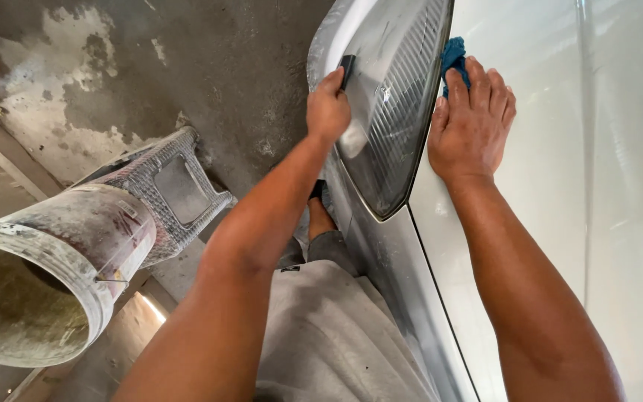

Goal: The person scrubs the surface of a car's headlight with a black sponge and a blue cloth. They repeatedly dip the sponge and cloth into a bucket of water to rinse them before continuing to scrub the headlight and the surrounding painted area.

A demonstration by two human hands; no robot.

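A car's headlight sits between a dusty grey bumper and a pale hood. My left hand presses a small dark sanding block against the headlight's left edge. My right hand lies flat on the hood beside the lamp, fingers spread over a blue cloth that is mostly hidden under them. My grey trousers and one foot show below.
A dirty white bucket stands at the lower left, close to my left arm. Behind it is a grey woven plastic stool. The floor is stained concrete.
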